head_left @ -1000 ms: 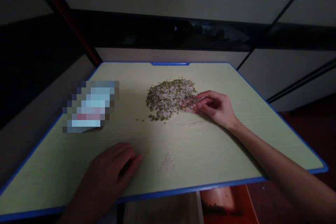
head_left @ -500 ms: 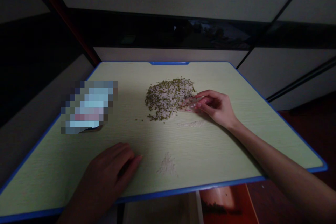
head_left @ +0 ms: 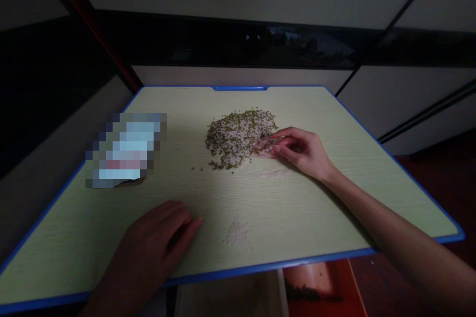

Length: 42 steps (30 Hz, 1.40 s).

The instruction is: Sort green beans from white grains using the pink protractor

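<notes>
A mixed pile of small green beans and white rice-like grains [head_left: 238, 133] lies on the light wood-grain tabletop [head_left: 178, 158]. At the pile's right edge, my right hand [head_left: 305, 151] pinches a clear plastic piece with pink marks [head_left: 265, 146], its left end against the grains; I cannot make out its exact kind. My left hand [head_left: 156, 237] rests near the table's front left edge, loosely curled, thumb apart from the fingers, with nothing visible in it. To its right is a small patch of white grains [head_left: 237, 232]. A thin streak of white grains [head_left: 273, 174] lies below my right hand.
A phone-like device with a blurred-out screen [head_left: 126, 151] stands on the table's left side. Below the front edge are a pale bin [head_left: 277, 292] and an orange bin [head_left: 323, 277] with dark bits inside. Cabinet panels [head_left: 238, 77] stand behind the table.
My right hand and the plastic piece have shifted slightly left, further into the edge of the pile. My left hand stays in place.
</notes>
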{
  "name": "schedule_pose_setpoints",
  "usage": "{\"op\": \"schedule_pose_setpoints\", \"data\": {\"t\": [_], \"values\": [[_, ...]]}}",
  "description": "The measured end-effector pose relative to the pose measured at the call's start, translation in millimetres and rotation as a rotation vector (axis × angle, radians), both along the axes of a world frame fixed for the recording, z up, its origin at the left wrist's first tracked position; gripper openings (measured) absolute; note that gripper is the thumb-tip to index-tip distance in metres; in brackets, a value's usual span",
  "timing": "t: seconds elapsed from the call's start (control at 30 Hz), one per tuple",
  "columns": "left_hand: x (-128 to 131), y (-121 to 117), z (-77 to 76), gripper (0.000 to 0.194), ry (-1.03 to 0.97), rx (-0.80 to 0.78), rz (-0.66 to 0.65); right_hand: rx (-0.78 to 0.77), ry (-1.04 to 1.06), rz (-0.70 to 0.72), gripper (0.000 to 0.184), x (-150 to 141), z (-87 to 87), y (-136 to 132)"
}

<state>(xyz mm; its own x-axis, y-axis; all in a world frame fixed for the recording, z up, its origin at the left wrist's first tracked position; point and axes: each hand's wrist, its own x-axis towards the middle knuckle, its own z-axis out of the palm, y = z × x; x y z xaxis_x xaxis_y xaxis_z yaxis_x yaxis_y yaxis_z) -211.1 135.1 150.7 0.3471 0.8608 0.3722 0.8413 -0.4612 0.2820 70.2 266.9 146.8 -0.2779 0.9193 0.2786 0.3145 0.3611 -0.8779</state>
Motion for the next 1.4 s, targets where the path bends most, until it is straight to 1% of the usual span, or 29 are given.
{"op": "schedule_pose_setpoints", "data": {"t": [0.47,0.63,0.8,1.4], "values": [[-2.2,-0.2,0.5,0.033,0.012,-0.014,-0.010,-0.036,0.025,0.043,0.019,4.2,-0.9,-0.5],[-3.5,-1.2,-0.4,0.033,0.001,0.015,-0.016,-0.044,0.043,0.084,0.020,4.5,-0.8,-1.9],[-2.0,1.0,-0.4,0.032,0.015,0.021,-0.032,-0.029,0.050,0.050,0.021,4.3,-1.8,-0.4],[-2.3,1.0,-2.1,0.032,0.032,0.034,-0.032,-0.045,-0.002,0.111,0.024,2.5,1.8,-3.0]]}}
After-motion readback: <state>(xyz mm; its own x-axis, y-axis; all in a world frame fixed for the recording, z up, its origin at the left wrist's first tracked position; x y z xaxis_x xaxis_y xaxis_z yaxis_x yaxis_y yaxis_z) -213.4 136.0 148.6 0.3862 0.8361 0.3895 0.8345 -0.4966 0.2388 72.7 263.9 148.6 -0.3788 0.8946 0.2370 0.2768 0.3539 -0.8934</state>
